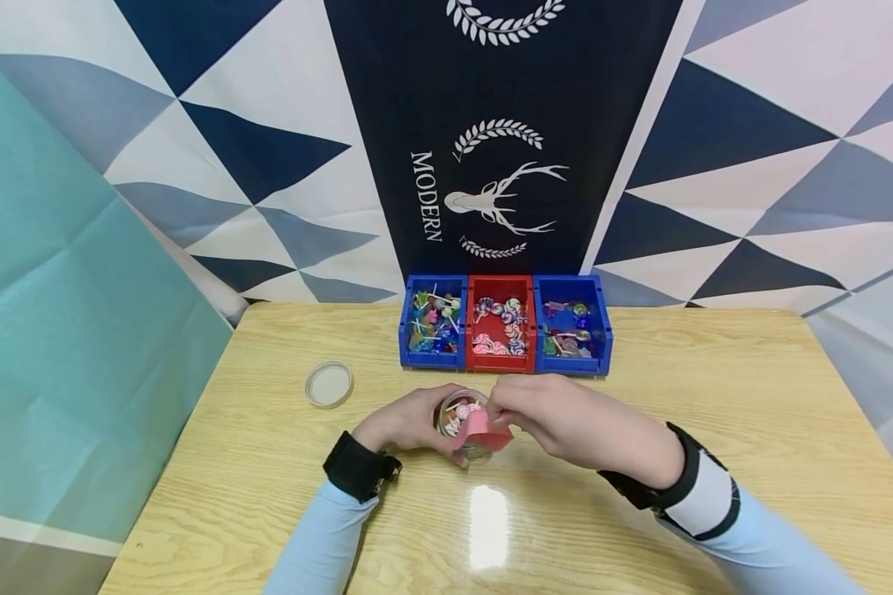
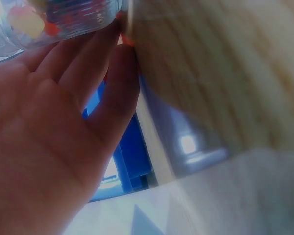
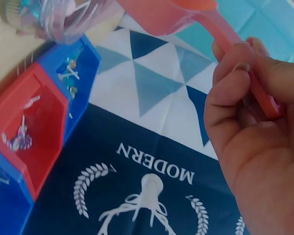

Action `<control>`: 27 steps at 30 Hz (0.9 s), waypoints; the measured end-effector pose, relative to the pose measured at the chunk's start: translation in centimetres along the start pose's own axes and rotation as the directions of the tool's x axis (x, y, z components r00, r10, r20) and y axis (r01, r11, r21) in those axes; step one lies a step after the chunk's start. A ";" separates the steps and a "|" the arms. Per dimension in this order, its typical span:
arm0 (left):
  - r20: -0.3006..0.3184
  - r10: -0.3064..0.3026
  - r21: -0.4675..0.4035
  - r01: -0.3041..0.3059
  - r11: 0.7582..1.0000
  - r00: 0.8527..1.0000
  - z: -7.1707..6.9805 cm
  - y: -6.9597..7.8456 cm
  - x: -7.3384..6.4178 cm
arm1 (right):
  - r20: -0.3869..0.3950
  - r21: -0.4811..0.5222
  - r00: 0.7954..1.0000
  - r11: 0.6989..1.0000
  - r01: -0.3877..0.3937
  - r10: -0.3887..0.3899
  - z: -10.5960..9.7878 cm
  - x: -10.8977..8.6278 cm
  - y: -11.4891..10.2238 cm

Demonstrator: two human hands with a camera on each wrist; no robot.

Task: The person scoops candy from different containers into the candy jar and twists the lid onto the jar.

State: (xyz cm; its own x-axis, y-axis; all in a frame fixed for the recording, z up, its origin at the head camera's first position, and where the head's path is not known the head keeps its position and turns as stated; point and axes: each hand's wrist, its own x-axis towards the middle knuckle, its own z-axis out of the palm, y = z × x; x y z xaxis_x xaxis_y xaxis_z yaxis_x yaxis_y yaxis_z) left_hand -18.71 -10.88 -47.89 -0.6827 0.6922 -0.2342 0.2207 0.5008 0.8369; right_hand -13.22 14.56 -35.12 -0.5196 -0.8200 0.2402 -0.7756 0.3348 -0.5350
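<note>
A clear jar (image 2: 83,22) with small candies in it stands on the table, seen from above in the head view. My left hand (image 1: 413,420) grips it from the left, fingers curving round the far side and thumb at the near side. Over the jar's mouth a pink scoop (image 1: 482,430) is tilted, hiding part of the opening. My right hand (image 1: 565,417) holds the scoop by its handle (image 3: 225,36), pinched between thumb and curled fingers. White and pink lollipops (image 1: 463,411) show inside the jar.
Behind the jar stand a left blue bin (image 1: 433,361), a red bin (image 1: 500,364) and a right blue bin (image 1: 575,365), all holding small candies. A round pale lid (image 1: 329,384) lies on the wooden table (image 1: 253,463) to the left. A patterned cloth (image 1: 268,149) hangs behind.
</note>
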 end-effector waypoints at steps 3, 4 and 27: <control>-0.001 -0.003 -0.020 0.003 1.000 1.000 0.1 -0.1 0.0 | 0.014 0.014 1.000 1.000 -0.010 0.010 0.6 0.2 0.3; -0.003 -0.002 -0.024 0.002 1.000 1.000 0.1 -0.1 0.0 | 0.017 0.021 1.000 1.000 -0.015 0.015 0.7 0.3 0.4; -0.023 0.011 0.025 -0.011 1.000 1.000 0.2 0.2 -0.3 | -0.079 0.409 0.889 0.828 -0.385 0.452 2.6 0.0 5.2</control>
State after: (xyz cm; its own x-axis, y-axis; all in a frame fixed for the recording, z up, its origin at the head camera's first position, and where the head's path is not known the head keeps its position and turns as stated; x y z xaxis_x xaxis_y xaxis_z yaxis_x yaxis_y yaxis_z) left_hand -18.33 -10.86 -47.82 -0.6957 0.6859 -0.2134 0.2456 0.5063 0.8267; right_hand -16.34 15.12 -40.02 -0.8403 -0.5409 0.0354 -0.2958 0.4027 -0.8662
